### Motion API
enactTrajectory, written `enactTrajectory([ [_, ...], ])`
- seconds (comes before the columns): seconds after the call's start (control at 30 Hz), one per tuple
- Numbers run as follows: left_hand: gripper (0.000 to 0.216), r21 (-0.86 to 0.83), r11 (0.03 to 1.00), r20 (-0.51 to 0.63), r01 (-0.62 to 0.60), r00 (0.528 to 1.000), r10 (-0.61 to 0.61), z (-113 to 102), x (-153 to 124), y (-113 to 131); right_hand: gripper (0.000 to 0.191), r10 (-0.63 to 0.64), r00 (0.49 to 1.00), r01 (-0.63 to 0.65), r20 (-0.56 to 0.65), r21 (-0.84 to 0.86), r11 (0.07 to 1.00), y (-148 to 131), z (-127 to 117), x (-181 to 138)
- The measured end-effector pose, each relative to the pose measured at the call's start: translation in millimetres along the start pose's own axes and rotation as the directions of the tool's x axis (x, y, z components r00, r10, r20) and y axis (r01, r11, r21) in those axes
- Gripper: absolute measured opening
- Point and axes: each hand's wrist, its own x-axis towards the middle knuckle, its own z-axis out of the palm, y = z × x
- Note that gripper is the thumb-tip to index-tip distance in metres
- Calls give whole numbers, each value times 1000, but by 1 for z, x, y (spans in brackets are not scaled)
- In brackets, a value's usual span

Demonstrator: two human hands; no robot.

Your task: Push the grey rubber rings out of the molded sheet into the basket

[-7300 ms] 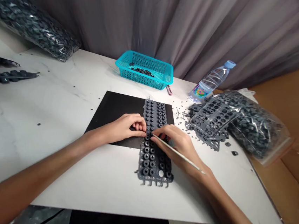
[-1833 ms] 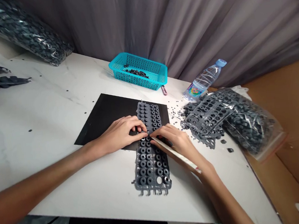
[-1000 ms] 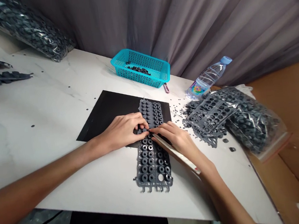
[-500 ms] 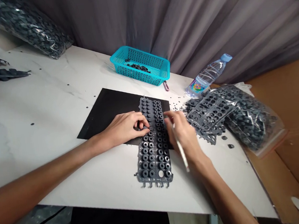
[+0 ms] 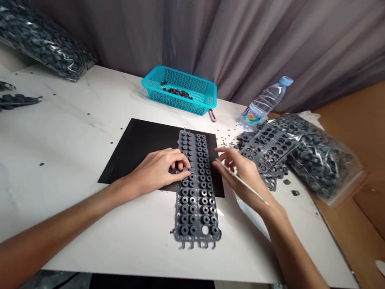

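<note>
A dark grey moulded rubber sheet (image 5: 197, 198) with rows of round, ring-shaped parts lies lengthwise before me, its upper part over a black mat (image 5: 131, 146). One hole near its lower end shows white. My left hand (image 5: 164, 167) rests at the sheet's left edge, thumb and fingers pinched on it about midway up. To the right of the sheet, apart from it, my right hand (image 5: 245, 175) is closed around a thin white stick-like tool (image 5: 247, 185), whose tip points up and left. Whether that hand's fingers hold anything more is hard to see.
Behind stands a turquoise basket (image 5: 182, 104) with some dark parts inside, a small pink object (image 5: 212, 115) beside it. At right are a water bottle (image 5: 263, 103), stacked punched sheets (image 5: 264, 151) and a filled plastic bag (image 5: 323, 159). Another full bag (image 5: 39, 41) lies back left.
My right hand has moved right, away from the sheet, and the white tool has tipped to a flatter slant. The left hand stays at the sheet; the whole view has shifted slightly.
</note>
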Motion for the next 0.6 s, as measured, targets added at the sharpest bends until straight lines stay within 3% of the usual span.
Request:
enactTrajectory([
  [0.13, 10, 15, 1000, -22, -17, 1000, 18, 3, 0, -1, 11, -137, 980, 119, 143, 125, 985, -27, 5, -2],
  [0.27, 8, 22, 1000, -36, -22, 999, 23, 4, 0, -2, 10, -248, 956, 236, 158, 93, 967, -31, 9, -2],
  [0.6, 8, 20, 1000, -37, -23, 999, 24, 4, 0, -3, 19, -285, 945, 291, 164, -17, 957, -27, 13, -1],
])
